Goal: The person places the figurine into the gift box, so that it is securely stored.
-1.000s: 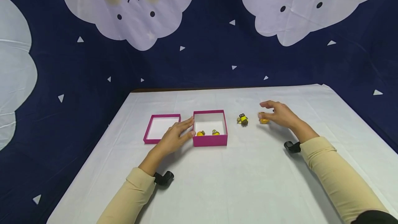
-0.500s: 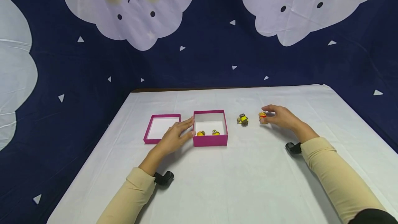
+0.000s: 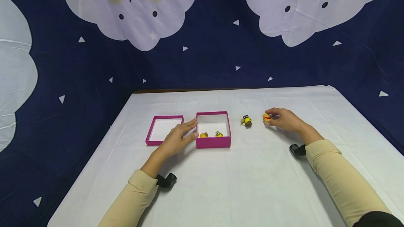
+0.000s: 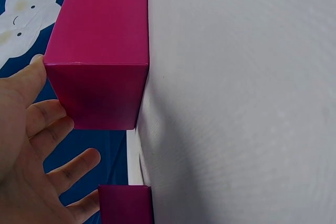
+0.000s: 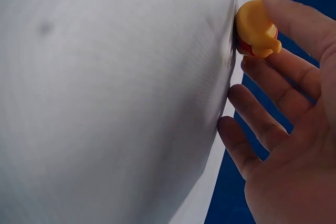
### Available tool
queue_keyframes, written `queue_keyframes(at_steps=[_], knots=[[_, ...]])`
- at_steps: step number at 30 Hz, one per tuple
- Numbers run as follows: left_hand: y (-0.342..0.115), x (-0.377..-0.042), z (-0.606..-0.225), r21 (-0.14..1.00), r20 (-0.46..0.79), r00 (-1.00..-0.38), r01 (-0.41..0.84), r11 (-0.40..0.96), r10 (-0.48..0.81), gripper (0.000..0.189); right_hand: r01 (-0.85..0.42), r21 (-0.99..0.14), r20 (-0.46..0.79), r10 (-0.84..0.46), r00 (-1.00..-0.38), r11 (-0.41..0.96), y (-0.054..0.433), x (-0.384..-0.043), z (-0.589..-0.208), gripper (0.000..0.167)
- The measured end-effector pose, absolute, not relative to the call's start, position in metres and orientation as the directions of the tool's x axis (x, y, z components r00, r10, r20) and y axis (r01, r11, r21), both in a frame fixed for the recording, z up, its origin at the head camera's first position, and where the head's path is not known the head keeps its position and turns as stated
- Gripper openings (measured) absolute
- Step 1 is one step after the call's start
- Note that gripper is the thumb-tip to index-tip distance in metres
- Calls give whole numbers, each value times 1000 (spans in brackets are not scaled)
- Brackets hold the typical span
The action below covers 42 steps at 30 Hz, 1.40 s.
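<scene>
My right hand [image 3: 285,119] pinches a small yellow-orange toy figure [image 5: 255,27] with a red band, thumb on one side and fingers on the other. The toy is at the tabletop, partly hidden by the thumb in the right wrist view. My left hand [image 3: 177,138] touches the left side of a magenta box [image 3: 213,143] with its fingertips, the fingers extended. The box stands open, white inside, and holds a yellow toy figure [image 3: 203,135] and a goggled yellow toy figure [image 3: 219,134]. Another black-and-yellow toy figure [image 3: 247,121] lies between the box and my right hand.
A magenta-rimmed box lid [image 3: 164,117] lies inside up, left of the box and partly behind my left hand. White cloth [image 3: 246,185] covers the table. Behind hangs a dark blue curtain [image 3: 208,66] with clouds and triangles.
My right thumb and fingers have come closer together around the toy figure, which has turned so its red part shows. My left hand and the box have stayed in place.
</scene>
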<state>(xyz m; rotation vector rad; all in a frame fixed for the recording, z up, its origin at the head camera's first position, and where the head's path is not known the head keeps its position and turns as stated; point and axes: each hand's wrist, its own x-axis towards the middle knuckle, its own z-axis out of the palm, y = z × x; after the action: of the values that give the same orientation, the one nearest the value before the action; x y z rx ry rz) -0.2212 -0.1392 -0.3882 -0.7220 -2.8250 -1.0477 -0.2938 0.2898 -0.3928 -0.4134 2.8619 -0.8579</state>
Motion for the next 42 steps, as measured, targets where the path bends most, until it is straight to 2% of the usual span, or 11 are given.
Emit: queue_keyframes(at_steps=[19,33,42], knots=[[-139,-221,-387,601,211,-887,449,661,410,54,-247,-557,-18,-309,-951,793,290,-295,-396,54],[-138,-219,-389,615,196,-894,432,660,403,54,-176,-572,-48,-247,-968,801,289,-292,-395,64],[-138,-219,-387,612,181,-901,416,673,393,54,-258,-583,55,-279,-959,771,278,-287,-387,63]])
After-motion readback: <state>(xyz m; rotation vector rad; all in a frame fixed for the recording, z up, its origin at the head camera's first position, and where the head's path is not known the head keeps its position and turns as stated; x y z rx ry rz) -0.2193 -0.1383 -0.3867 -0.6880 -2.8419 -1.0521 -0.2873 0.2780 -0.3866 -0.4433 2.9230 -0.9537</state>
